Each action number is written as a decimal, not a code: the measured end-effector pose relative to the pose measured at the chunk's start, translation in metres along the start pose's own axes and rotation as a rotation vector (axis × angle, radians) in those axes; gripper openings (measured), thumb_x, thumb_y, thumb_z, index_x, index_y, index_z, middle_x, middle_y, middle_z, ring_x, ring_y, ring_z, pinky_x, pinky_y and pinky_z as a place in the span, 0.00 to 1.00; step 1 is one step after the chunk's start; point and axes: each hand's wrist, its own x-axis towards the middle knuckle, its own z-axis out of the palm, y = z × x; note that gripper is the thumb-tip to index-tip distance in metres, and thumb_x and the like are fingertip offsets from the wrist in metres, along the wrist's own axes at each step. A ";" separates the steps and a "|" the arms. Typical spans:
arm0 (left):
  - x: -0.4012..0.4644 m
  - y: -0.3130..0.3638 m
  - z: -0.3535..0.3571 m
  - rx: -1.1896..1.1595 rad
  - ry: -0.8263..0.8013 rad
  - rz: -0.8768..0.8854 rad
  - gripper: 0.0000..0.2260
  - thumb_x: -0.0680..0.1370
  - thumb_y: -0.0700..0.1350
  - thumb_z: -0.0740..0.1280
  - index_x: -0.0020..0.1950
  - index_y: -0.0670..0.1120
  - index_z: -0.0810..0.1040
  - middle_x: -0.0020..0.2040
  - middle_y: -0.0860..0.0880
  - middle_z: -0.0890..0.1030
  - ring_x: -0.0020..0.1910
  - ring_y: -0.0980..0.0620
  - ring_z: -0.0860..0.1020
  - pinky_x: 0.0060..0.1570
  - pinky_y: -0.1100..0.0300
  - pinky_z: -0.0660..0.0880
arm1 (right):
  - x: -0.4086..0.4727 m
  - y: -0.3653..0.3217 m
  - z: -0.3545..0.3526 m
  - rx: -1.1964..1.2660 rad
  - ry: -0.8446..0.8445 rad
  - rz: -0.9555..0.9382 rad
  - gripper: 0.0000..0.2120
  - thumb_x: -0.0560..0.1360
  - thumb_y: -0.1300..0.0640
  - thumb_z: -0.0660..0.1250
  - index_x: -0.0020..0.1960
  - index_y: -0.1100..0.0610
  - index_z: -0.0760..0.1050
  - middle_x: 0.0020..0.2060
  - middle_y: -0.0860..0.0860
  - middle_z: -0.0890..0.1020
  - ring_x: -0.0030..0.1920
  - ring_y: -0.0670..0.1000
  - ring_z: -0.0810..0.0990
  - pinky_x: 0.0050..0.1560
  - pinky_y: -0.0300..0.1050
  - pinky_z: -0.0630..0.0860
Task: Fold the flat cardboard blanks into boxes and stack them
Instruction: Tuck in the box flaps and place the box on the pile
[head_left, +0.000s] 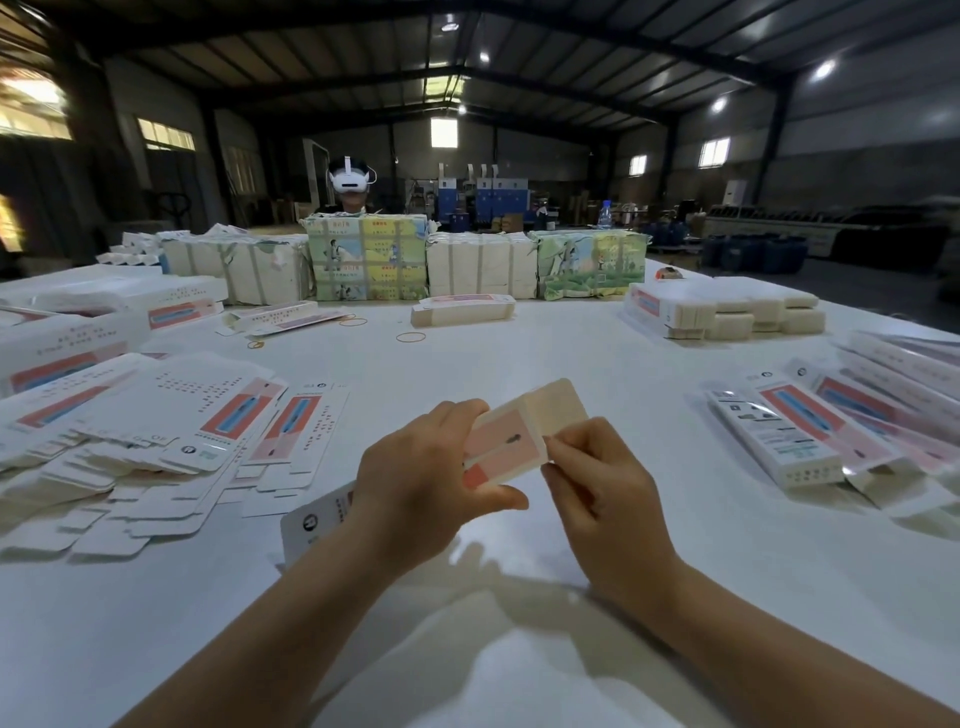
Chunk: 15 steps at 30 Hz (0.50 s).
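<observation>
Both forearms reach up from the bottom edge of the view and meet above the white table (519, 353), held clear of its surface. On the left, the left hand (415, 483) is turned palm-inward, its fingers curled over the top of a partly folded box (511, 441) and its thumb clamped underneath, so the box is firmly gripped. At about 3 o'clock from it, the right hand (602, 493) pinches the near right corner of the same box between thumb and forefinger, the other fingers loosely curled behind. The box points away toward 1 o'clock, its pink printed face up and a plain cream end flap standing open at the far end. A flat blank (317, 519) lies on the table just under the left wrist, at 7 o'clock from the hands. Out at 9 o'clock sprawls a loose heap of flat blanks (171, 436); at 3 o'clock lie finished boxes (800, 436) side by side. Farther off at 12 o'clock a small pile of blanks (462, 309) sits near a rubber band (410, 337), with wrapped bundles (369, 257) lined along the far edge, and a person wearing a headset (350, 179) behind them.
</observation>
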 end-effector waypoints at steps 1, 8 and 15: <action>0.000 -0.001 0.000 -0.001 -0.006 0.005 0.34 0.65 0.66 0.70 0.67 0.52 0.69 0.57 0.54 0.78 0.49 0.52 0.76 0.43 0.58 0.74 | -0.001 0.000 -0.001 -0.014 -0.015 -0.005 0.07 0.71 0.67 0.64 0.44 0.65 0.81 0.37 0.53 0.75 0.33 0.50 0.72 0.31 0.44 0.72; 0.000 -0.003 0.000 -0.033 -0.044 -0.034 0.33 0.66 0.66 0.71 0.67 0.55 0.68 0.57 0.55 0.77 0.49 0.53 0.76 0.44 0.55 0.78 | 0.006 -0.001 -0.006 -0.132 0.039 0.036 0.21 0.67 0.59 0.70 0.60 0.59 0.76 0.61 0.57 0.74 0.61 0.53 0.69 0.61 0.45 0.70; -0.001 0.001 0.001 -0.018 -0.108 -0.067 0.32 0.66 0.69 0.67 0.66 0.56 0.67 0.55 0.56 0.76 0.46 0.55 0.73 0.45 0.57 0.78 | 0.003 -0.005 -0.004 -0.091 -0.057 -0.023 0.34 0.68 0.65 0.69 0.70 0.58 0.58 0.55 0.56 0.81 0.59 0.58 0.76 0.68 0.68 0.61</action>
